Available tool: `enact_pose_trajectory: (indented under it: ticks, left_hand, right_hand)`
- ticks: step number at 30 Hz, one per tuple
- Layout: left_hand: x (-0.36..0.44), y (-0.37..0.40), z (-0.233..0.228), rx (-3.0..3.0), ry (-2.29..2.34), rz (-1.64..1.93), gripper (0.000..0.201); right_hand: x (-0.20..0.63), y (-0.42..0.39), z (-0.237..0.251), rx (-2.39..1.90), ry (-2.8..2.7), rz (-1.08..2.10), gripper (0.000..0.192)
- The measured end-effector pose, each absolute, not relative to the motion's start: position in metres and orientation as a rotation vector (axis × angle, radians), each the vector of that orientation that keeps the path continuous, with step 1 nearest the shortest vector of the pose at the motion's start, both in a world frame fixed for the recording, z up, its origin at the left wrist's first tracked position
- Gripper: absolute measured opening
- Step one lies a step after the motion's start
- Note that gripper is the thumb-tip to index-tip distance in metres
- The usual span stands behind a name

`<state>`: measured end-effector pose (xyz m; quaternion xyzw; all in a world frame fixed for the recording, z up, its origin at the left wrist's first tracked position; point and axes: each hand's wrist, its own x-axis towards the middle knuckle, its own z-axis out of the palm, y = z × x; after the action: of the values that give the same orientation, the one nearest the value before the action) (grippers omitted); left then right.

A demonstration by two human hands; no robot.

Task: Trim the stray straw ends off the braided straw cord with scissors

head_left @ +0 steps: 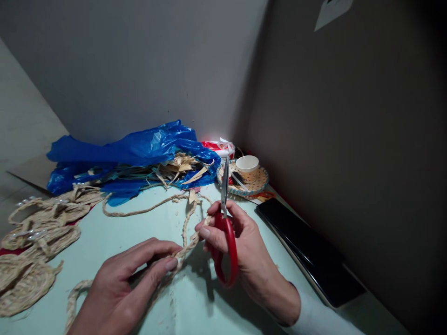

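The left hand [118, 284] lies low on the pale green counter [195, 298], its fingers [170, 264] pinched narrow around a braided straw cord [186, 244], thumb and forefinger closed on it near the middle of the frame. From that pinch the cord's long axis runs up and to the right, away from the person, straight toward the right hand [240, 246], then on past it in a loose loop toward the far end of the counter. The right hand is wrapped through the red handles of a pair of scissors [225, 232]; the blades point upward and away and look closed or nearly so, standing just above the cord where it passes under the right fingertips. So the scissors sit nearer the free stretch of braid, while the left hand anchors the near end. To the left lie coiled woven straw pieces [35, 242]; behind, a blue plastic bag [132, 149] holds loose straw strips, a small cup [247, 165] rests on a woven tray [256, 184], and a dark flat slab [307, 246] lies along the right wall.
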<state>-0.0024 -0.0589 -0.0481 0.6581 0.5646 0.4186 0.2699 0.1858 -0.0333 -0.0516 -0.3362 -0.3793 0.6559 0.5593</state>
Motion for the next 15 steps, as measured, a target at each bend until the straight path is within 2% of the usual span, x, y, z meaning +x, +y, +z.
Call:
enact_pose_trajectory:
  ticks: [6,9,15]
  left_hand:
    - [0.003,-0.061,-0.055,1.954,1.396,1.207,0.006]
    - [0.006,-0.060,-0.060,2.086,1.356,1.311,0.021]
    - [0.005,-0.061,-0.060,2.095,1.391,1.325,0.026]
  right_hand:
    - [0.187,-0.032,-0.049,-0.790,-0.911,1.531,0.047]
    - [0.187,-0.031,-0.050,-0.751,-0.900,1.518,0.046]
    - [0.190,-0.029,-0.045,-0.765,-0.960,1.398,0.041]
